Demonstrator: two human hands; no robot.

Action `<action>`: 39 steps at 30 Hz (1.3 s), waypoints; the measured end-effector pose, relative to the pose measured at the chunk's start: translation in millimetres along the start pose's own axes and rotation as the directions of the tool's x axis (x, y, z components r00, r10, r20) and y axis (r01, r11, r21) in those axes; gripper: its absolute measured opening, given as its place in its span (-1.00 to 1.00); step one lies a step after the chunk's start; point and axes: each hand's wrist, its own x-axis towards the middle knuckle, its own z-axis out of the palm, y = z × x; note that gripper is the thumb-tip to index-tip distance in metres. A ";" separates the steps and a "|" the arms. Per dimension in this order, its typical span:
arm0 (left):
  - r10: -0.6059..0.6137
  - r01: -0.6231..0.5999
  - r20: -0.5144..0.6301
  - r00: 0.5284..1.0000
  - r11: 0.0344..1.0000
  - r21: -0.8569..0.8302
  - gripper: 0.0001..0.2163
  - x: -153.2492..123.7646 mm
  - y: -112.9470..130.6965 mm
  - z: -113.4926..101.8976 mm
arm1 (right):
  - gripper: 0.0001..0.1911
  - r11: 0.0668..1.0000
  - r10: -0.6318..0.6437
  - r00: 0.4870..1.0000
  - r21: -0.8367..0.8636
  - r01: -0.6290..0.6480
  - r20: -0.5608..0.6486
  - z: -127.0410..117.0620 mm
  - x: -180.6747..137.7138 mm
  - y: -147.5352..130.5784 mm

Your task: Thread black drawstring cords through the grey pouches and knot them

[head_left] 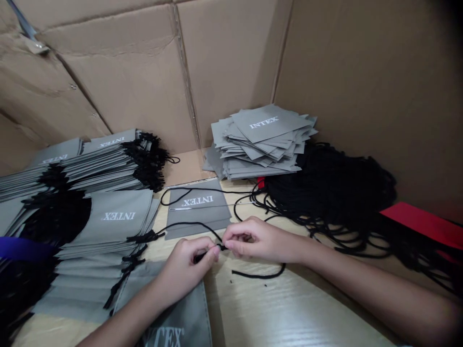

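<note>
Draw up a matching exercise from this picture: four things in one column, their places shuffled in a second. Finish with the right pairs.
Things
1. Pinched black cord
2. Heap of cords
3. Large red strip
4. Blue-purple strip

Places
A. Lying over black cords near the picture's right edge
B. At the picture's left edge
C. At the fingertips of the left hand and right hand
D. Beside the uneven grey stack

Pairs: 1-C, 2-D, 3-A, 4-B

The left hand point(191, 260) and right hand point(258, 238) nearly meet above the bench point(246, 299), each pinching thumb against forefinger. The bare left forearm point(130, 318) and right forearm point(369, 284) slant inward from the bench's near side.
</note>
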 end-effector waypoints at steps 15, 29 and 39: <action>-0.001 0.053 0.173 0.985 0.954 -0.296 -0.77 6.7 -5.0 -10.2 | -0.80 0.958 -0.167 0.965 -0.199 0.208 0.204 6.5 -6.2 -9.0; -0.007 0.105 0.205 0.979 0.875 -0.473 -0.69 5.8 -12.3 -12.5 | -0.75 0.846 0.006 0.979 0.522 -0.113 0.202 28.2 -4.0 -5.7; -0.041 0.077 0.103 0.994 0.922 -0.380 -0.64 6.8 -11.0 -9.5 | -0.52 0.962 -0.169 0.984 -0.225 0.154 -0.050 -0.5 -2.9 5.2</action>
